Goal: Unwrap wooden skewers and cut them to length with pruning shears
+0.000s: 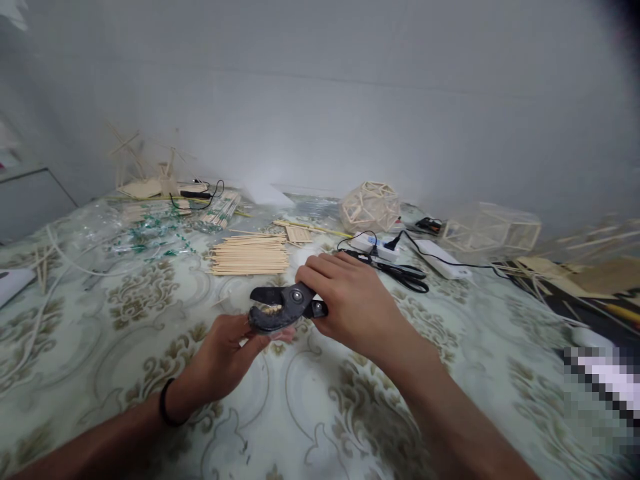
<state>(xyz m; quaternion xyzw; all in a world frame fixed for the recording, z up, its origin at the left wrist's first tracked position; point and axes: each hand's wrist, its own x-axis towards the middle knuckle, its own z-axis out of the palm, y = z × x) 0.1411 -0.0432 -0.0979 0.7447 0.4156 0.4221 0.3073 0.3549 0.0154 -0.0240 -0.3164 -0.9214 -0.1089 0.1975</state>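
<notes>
My right hand (350,293) is wrapped around the handles of black hand shears (275,310), whose jaws point left and stand apart. Pale tan bits like stick ends (273,309) show between the jaws. Just below and left of the jaws is my left hand (227,353), a dark band on its wrist. Its fingers are closed beneath the lower jaw, which hides most of what they hold. Beyond the shears, a neat row of thin wooden sticks (250,255) lies on the patterned tablecloth (300,413).
Black-handled scissors (405,275) and a white power strip (375,245) lie behind my right hand. Stick-built frames (373,205) stand near the wall. Bagged sticks (220,210) and plastic wrap (145,233) are at back left. A white cable (37,320) runs along the left.
</notes>
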